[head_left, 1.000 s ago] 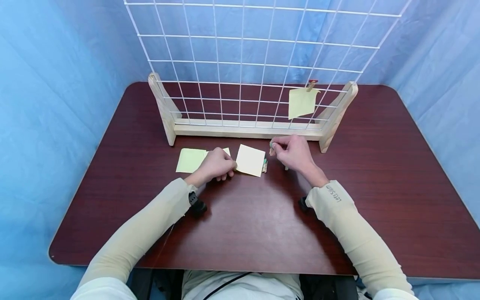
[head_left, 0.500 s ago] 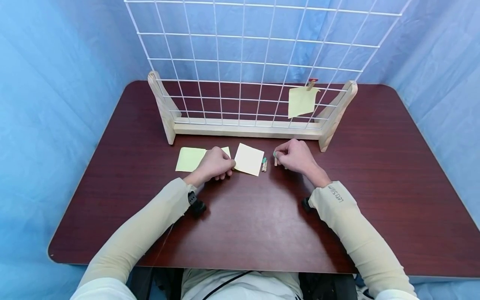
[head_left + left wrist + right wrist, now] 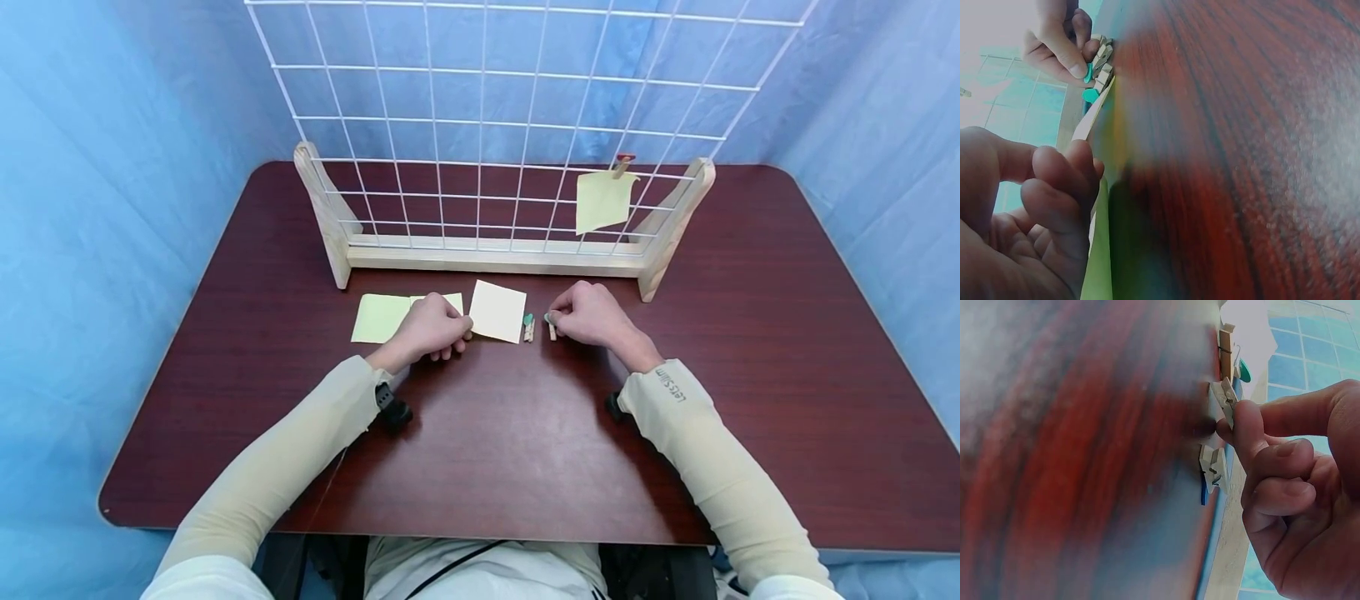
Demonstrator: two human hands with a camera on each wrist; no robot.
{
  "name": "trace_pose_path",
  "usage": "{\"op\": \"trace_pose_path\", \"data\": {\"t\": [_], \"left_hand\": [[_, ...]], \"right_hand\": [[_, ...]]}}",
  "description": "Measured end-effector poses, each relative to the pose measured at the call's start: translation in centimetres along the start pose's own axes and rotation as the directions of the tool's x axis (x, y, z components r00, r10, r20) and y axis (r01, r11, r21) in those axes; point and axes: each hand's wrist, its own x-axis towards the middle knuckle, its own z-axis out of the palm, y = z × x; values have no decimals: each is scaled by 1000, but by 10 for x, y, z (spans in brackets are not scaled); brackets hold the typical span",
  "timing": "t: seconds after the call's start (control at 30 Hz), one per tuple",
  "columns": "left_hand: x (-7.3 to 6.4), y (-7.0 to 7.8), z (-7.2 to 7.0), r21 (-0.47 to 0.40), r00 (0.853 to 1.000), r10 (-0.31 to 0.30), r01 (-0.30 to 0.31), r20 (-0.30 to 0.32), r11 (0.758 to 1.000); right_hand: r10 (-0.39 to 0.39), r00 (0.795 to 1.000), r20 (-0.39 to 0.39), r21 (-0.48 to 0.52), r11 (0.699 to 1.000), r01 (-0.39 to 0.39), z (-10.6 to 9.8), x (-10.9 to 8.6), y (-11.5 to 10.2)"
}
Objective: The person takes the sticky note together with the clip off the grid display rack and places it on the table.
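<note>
My left hand pinches a pale yellow paper note by its left edge, between thumb and fingers. The note slants low over the table in the left wrist view. To its right, my right hand holds a small wooden clothespin between thumb and forefinger, close over the tabletop. Another clothespin with a green end lies between the note and that hand. A blue-ended clothespin shows beside the right fingers in the right wrist view. Green paper notes lie partly behind the left hand.
Behind the hands stands a white wire grid on a wooden base. A red-ended clothespin holds a light green note on its right side. The dark wooden table is enclosed by blue curtains.
My right hand has drawn back slightly toward me with the clothespin, away from the note. The note in my left hand has shifted a little toward the grid. The left hand has hardly moved.
</note>
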Motion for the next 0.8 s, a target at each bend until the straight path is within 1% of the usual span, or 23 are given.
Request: {"op": "trace_pose_path", "data": {"t": [0.2,0.37,0.53,0.67,0.73,0.8], "left_hand": [[0,-1,0,-11,1000,-8,8,6,1000],[0,0,-2,-16,1000,7,-6,15,1000],[0,1,-6,-1,1000,19,-19,2,1000],[2,4,-10,20,999,30,-29,-15,999],[3,7,-11,27,999,49,-48,-20,998],[4,9,-12,32,997,73,-72,-25,997]], "right_hand": [[6,1000,-5,-10,1000,-6,0,1,1],[14,1000,-6,4,1000,-14,-1,1,1],[31,999,-25,25,999,-31,-6,1,1],[67,995,-74,46,997,-64,-14,2,1],[74,990,-123,55,996,-68,-20,2,1],[65,981,-181,69,996,-53,-26,3,1]]}}
